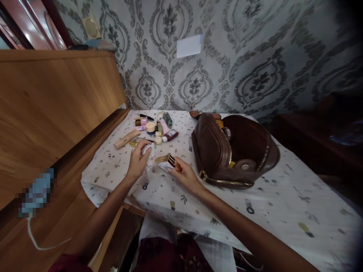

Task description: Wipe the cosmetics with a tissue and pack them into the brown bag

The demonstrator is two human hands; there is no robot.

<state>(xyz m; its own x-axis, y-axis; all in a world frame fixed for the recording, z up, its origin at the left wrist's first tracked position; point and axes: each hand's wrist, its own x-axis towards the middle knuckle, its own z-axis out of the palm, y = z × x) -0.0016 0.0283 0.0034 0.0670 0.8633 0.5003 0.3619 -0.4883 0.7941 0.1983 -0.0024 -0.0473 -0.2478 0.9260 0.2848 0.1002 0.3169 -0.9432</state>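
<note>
My left hand [138,160] is closed around a crumpled white tissue or wipe [148,155] just above the table. In my right hand [184,173] is a small bottle [164,162] with a shiny gold end and a glittery, silvery body. It tilts toward the left hand, a short gap from the tissue. Beyond the left hand lie several cosmetics: a beige tube [127,139], a cream jar [151,128], a dark red bottle with a white cap [170,135] and a pink tube [163,126]. A gold-and-dark slim item [133,143] is partly hidden by my left fingers.
A brown leather bag [212,151] stands unzipped right of my hands, with something yellow inside. The table has a white printed cloth [227,215]. A wooden cabinet [62,105] borders it on the left, and a patterned wall [181,83] rises behind.
</note>
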